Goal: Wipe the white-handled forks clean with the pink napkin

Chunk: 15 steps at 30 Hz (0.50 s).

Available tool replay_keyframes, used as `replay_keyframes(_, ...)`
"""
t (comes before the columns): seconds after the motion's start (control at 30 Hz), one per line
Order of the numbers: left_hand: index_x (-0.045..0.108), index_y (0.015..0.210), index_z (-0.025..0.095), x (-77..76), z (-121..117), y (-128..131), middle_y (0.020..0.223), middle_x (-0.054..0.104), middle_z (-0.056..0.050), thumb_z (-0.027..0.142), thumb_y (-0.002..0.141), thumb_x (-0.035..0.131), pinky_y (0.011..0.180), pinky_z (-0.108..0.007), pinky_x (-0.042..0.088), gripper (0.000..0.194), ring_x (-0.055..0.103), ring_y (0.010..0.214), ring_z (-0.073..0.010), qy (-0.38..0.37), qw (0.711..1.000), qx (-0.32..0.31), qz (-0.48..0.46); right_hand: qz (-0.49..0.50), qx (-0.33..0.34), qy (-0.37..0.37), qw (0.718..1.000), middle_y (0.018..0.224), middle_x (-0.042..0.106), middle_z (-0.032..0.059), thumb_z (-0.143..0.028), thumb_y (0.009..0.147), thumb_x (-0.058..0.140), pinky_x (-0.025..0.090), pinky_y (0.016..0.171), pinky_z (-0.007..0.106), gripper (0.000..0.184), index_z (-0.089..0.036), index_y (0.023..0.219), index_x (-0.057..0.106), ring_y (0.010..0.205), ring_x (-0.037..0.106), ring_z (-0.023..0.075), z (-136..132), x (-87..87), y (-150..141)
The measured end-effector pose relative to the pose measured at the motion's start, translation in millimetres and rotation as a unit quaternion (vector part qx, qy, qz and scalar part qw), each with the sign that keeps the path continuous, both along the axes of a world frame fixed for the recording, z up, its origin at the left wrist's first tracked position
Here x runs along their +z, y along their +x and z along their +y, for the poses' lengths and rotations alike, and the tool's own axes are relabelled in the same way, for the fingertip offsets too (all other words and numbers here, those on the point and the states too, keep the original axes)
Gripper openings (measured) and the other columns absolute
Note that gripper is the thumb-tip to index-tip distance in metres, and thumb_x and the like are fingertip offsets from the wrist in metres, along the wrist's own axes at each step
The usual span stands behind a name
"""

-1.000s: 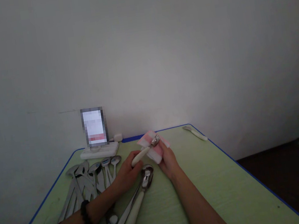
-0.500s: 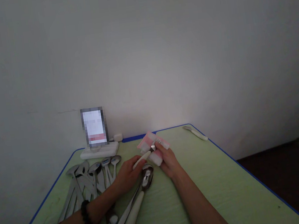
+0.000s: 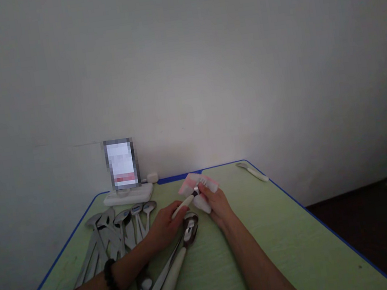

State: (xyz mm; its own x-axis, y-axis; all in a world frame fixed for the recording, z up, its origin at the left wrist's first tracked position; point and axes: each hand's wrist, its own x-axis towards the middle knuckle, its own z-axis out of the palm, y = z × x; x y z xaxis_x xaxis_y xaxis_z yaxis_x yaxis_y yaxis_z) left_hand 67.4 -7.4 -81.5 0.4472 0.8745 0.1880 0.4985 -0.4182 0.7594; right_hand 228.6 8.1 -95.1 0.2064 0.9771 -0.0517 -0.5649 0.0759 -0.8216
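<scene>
Between 2 hands, the fork (image 3: 184, 205) sits gripped by the left hand (image 3: 168, 224).

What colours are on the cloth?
The cloth is pink and white, best seen in the head view.

No text, brand, number or sign can be read. The upright screen (image 3: 121, 162) on the white stand (image 3: 128, 195) is blurred into coarse blocks, with only a pale area and a reddish band low on it, so any wording there is illegible. Small blue marks, perhaps labels, show on the bowls of a few metal spoons (image 3: 137, 209) lying on the tabletop (image 3: 282, 243), too small and dim to make out.
</scene>
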Motion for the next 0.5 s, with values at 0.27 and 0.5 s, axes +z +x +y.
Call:
replay_keyframes(0.27,0.064,0.090,0.017,1.1,0.5,0.1,0.081,0.069,-0.003,0.041,0.089,0.035,0.069,-0.026,0.045,0.037,0.061,0.075,-0.0192,-0.003,1.000,0.001,0.002,0.002,0.001,0.019,1.000,0.066,0.070,0.0013,-0.033,0.061,0.075,0.049,0.056,0.026,0.032,-0.016,0.087,0.067,0.059,0.061,0.0150,-2.4,-0.1,-1.8)
replay_keyframes(0.5,0.063,0.084,0.017,2.9,-0.9,2.3,0.073,0.066,-0.002,0.043,0.088,0.035,0.064,-0.026,0.042,0.039,0.059,0.070,-0.0191,-0.003,1.000,0.014,0.020,0.099,-0.026,0.020,0.995,0.077,0.072,0.0007,-0.024,0.057,0.078,0.053,0.067,0.027,0.032,-0.018,0.087,0.067,0.068,0.064,0.0145,-1.0,-0.7,-3.5)
